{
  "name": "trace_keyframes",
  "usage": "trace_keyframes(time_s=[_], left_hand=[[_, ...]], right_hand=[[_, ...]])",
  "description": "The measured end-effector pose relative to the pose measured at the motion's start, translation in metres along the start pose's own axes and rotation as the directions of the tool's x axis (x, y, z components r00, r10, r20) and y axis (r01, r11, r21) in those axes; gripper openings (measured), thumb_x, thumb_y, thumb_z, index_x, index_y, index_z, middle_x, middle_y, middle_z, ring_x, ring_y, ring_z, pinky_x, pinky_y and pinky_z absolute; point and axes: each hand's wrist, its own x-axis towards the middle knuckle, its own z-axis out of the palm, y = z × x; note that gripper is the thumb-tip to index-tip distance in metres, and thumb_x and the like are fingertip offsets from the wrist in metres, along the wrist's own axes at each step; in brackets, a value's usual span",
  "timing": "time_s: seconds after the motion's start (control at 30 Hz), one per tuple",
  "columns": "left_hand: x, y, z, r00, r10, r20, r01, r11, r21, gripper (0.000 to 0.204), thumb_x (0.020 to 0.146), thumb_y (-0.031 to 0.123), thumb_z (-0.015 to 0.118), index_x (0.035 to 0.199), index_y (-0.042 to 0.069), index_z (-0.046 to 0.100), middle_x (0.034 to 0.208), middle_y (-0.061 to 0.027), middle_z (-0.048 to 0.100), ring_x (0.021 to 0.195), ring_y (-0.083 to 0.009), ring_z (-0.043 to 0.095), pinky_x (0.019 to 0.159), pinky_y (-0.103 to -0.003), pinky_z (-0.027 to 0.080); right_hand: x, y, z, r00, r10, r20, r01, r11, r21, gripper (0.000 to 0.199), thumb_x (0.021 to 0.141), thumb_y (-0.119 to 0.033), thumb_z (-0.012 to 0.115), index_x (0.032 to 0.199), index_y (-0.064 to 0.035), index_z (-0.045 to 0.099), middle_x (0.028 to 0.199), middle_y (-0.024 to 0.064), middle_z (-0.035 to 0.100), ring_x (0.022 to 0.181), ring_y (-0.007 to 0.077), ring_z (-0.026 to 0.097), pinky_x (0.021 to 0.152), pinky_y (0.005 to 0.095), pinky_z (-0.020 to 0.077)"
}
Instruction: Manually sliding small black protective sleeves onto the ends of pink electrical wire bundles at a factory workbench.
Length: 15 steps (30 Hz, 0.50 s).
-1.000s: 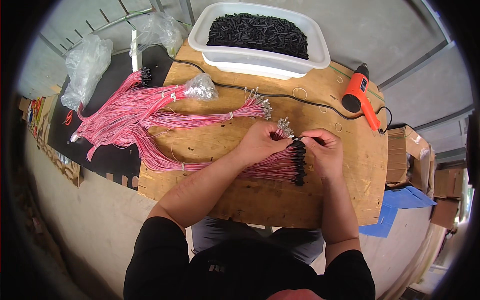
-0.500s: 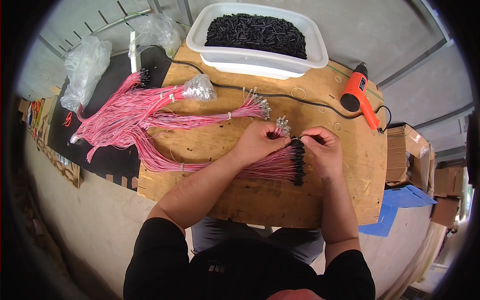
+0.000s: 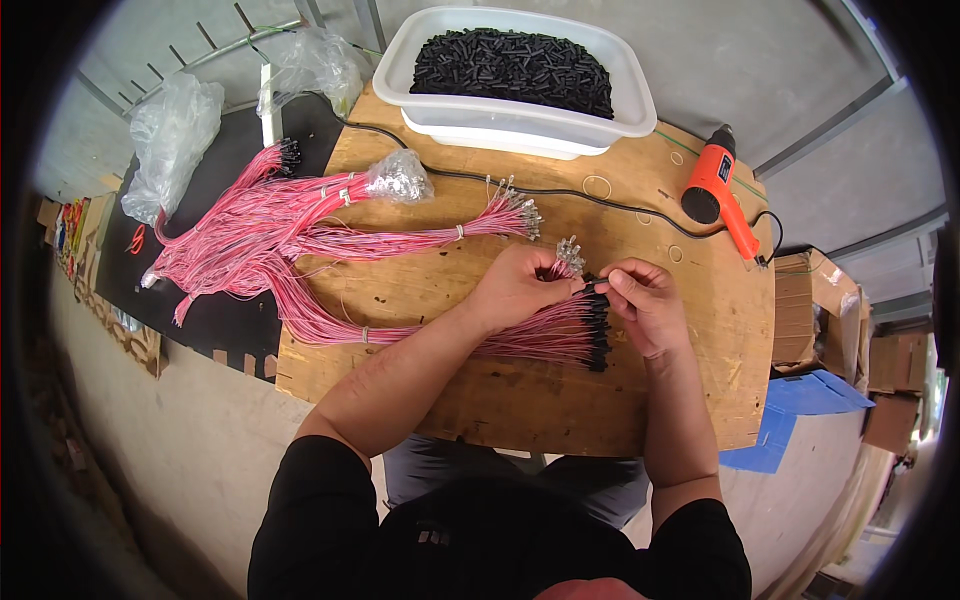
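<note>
My left hand [image 3: 518,286] is closed around a small bunch of pink wires, whose bare metal terminals [image 3: 569,254] stick up past the fingers. Between the thumb and fingertips of my right hand [image 3: 648,305] is a short black sleeve [image 3: 597,284], lined up with a wire end at my left fingertips. Below the hands, a fan of pink wires [image 3: 535,338] lies on the wooden table, tipped with black sleeves [image 3: 599,338]. How far the held sleeve sits over its wire is too small to tell.
A white plastic tub [image 3: 632,118] of loose black sleeves [image 3: 510,75] stands at the back. An orange heat gun [image 3: 712,180] lies at right, its black cord [image 3: 520,180] crossing the table. More pink wire bundles [image 3: 235,220] and plastic bags [image 3: 172,135] are at left. Cardboard boxes [image 3: 795,310] stand at right.
My right hand has turned slightly, its fingers now more curled, and the black sleeve shows more plainly between both hands. The bunch in my left hand has shifted slightly right.
</note>
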Motion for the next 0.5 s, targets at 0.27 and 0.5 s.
trace_keyframes(time_s=[0.27,0.5], left_hand=[[0.0006,0.0007,-0.0026,0.998,-0.062,0.015,0.061,0.997,0.047,0.015,0.090,0.012,0.075,0.092,-0.003,0.074,0.079,-0.0035,0.071,0.073,-0.0051,0.060,0.066,-0.025,0.050],[0.0002,0.0012,-0.0024,0.998,-0.057,0.030,0.056,0.998,0.023,0.015,0.090,0.013,0.075,0.092,-0.002,0.074,0.079,-0.0026,0.071,0.073,-0.0043,0.059,0.066,-0.025,0.050]], right_hand=[[-0.0015,-0.0017,0.0032,1.000,-0.016,-0.012,0.015,0.999,-0.036,0.015,0.094,-0.009,0.070,0.103,0.0033,0.070,0.085,0.0108,0.072,0.056,0.0033,0.044,0.051,0.0177,0.0318],[-0.0020,-0.0002,0.0045,1.000,0.002,-0.023,-0.003,0.997,-0.080,0.016,0.093,-0.010,0.072,0.102,0.0034,0.069,0.084,0.0098,0.072,0.056,0.0031,0.044,0.051,0.0176,0.0320]])
